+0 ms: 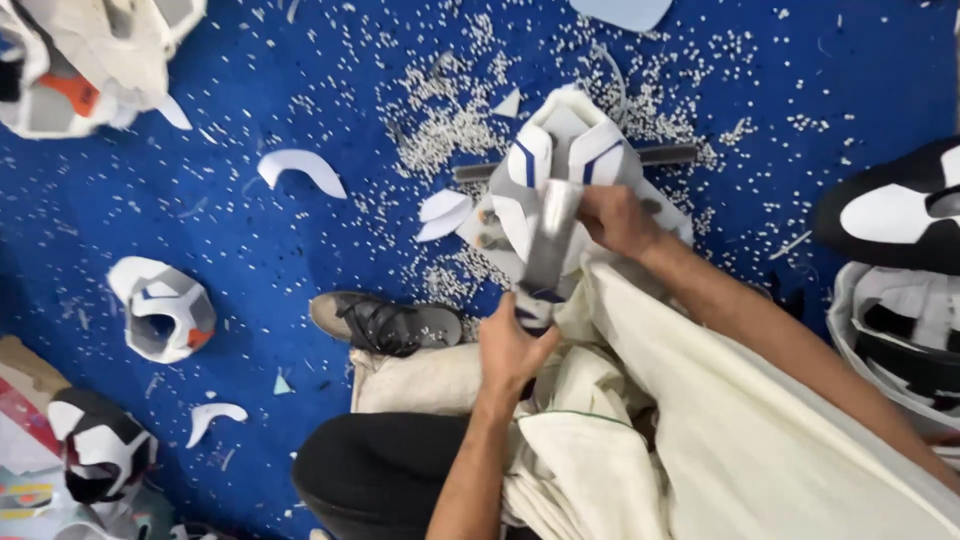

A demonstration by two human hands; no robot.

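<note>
The person is sitting on a blue floor (250,250) and working on a white shoe upper with blue stripes (560,160), which is propped on a dark metal stand (580,157) just ahead of the knees. The left hand (512,350) is closing around the handle of a blurred, flat grey tool (548,250), and the right hand (615,220) is gripping the side of the upper, pressing it against the stand.

To do this well, the right hand should probably be keeping the upper pinned firmly so it is not rocking, while the left hand is driving the tool in short, controlled strokes along the edge, away from the holding fingers. Keeping the cream cloth (750,430) over the lap clear of the blade would seem wise.

Much is hard to make out. The tool is smeared by motion, so its tip and exact kind are unclear. The stand is mostly hidden beneath the upper. White crumbs (440,130) and curved offcuts (300,165) are littering the floor. A sandalled foot (385,322) is poking out beside the cloth. Other uppers are lying around: one white and orange (162,310) at the left, others cut off at the corners and the right edge (900,210).
</note>
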